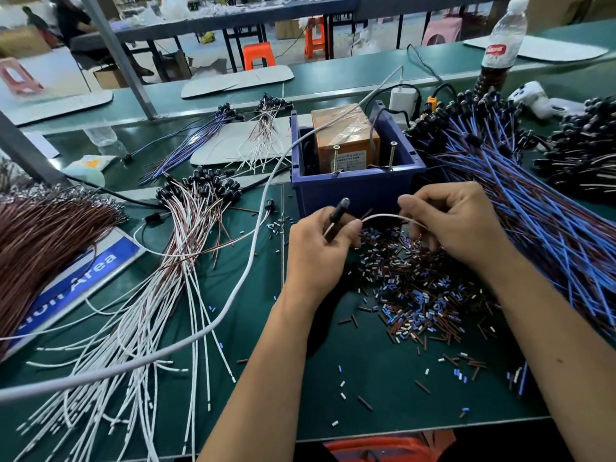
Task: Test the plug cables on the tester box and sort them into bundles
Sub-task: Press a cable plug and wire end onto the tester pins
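While the left hand (320, 241) grips the black plug end of one plug cable (336, 213) with curled fingers, the right hand (456, 221) pinches the pale wire of that cable (386, 217) just to the right, so the wire arcs between the two hands. Both hands are held just in front of the tester box (345, 141), an orange unit seated in a blue bin (353, 188) with two screws standing at its front edge. Below the hands, a heap of cut insulation pieces (416, 295) in blue, brown and white lies on the green tabletop (333, 378). To the left, a bundle of white-and-brown cables (180, 255) fans toward the near edge, crossed by a thick grey cord (233, 295). A brown wire bundle (43, 241) lies at the far left over a blue sign (83, 275). To the right, a large bundle of blue cables (520, 201) spreads beside the bin. Two smaller bundles (233, 135) lie behind, and a cola bottle (500, 48) stands at the far right.
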